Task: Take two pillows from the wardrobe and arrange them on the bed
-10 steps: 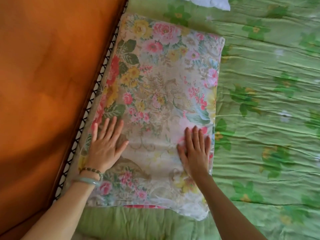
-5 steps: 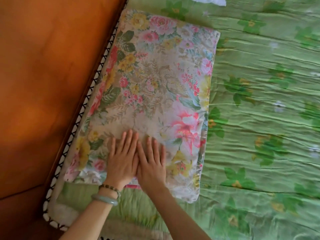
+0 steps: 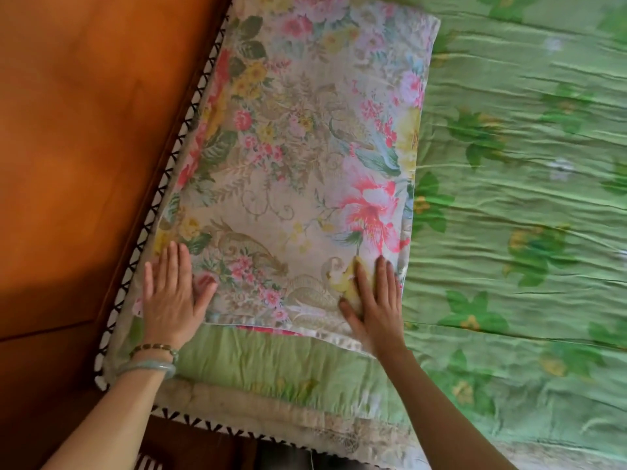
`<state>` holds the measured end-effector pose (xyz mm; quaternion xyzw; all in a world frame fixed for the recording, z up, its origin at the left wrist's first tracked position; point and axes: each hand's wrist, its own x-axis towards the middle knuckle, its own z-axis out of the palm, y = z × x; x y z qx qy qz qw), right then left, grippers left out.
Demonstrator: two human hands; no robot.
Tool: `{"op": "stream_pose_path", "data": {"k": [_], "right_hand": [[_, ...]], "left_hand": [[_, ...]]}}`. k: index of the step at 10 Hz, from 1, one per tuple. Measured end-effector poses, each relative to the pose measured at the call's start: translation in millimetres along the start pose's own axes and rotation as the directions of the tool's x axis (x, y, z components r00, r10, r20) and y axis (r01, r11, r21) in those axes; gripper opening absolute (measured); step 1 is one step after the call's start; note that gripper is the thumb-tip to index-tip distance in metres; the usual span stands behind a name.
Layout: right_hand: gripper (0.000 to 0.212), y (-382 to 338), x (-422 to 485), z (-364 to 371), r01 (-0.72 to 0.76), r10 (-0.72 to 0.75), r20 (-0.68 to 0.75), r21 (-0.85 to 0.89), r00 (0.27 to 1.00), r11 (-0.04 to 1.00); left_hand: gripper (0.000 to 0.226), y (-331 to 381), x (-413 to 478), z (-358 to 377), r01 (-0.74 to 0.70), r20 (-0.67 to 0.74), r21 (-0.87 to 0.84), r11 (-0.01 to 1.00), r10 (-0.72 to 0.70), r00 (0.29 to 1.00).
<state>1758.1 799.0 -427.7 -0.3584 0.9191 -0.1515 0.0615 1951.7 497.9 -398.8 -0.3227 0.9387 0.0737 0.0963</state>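
A floral pillow in pink, yellow and green print lies flat on the bed, its long side along the wooden headboard. My left hand presses flat on the pillow's near left corner, fingers straight. My right hand presses flat on the near right corner, fingers straight too. A bead bracelet and a pale green bangle sit on my left wrist. Only this one pillow is in view.
An orange-brown wooden headboard fills the left side. A green flowered quilt covers the bed to the right. The mattress edge with black-and-white trim runs along the bottom, beside the bed frame.
My two hands, side by side at the pillow's near middle half a second ago, have slid apart to its near corners. The view has moved closer.
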Motion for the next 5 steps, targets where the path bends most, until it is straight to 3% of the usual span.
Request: {"op": "stream_pose_path", "data": {"k": [1,2,3,4,5], "right_hand": [[0.067,3,-7,-13,-0.002,0.001,0.141,0.007,0.99,1.0],[0.073,-3,3,-37,-0.067,0.073,0.36,-0.028,0.93,0.997],[0.079,-14,19,-84,-0.146,0.152,0.594,-0.058,0.79,0.988],[0.077,-32,39,-150,-0.271,0.15,0.751,0.04,0.643,0.962],[0.079,-48,53,-215,-0.342,0.098,0.798,0.142,0.595,0.929]], "left_hand": [[0.089,-4,-13,-4,0.03,0.088,0.012,0.999,-0.031,0.996],[0.091,-5,-22,-17,0.1,0.24,0.074,0.992,-0.115,0.964],[0.085,4,-21,-59,0.122,0.392,0.087,0.989,-0.146,0.908],[0.083,29,-20,-133,0.047,0.505,-0.02,0.999,-0.03,0.863],[0.086,48,-21,-195,0.029,0.541,-0.309,0.951,0.15,0.828]]}}
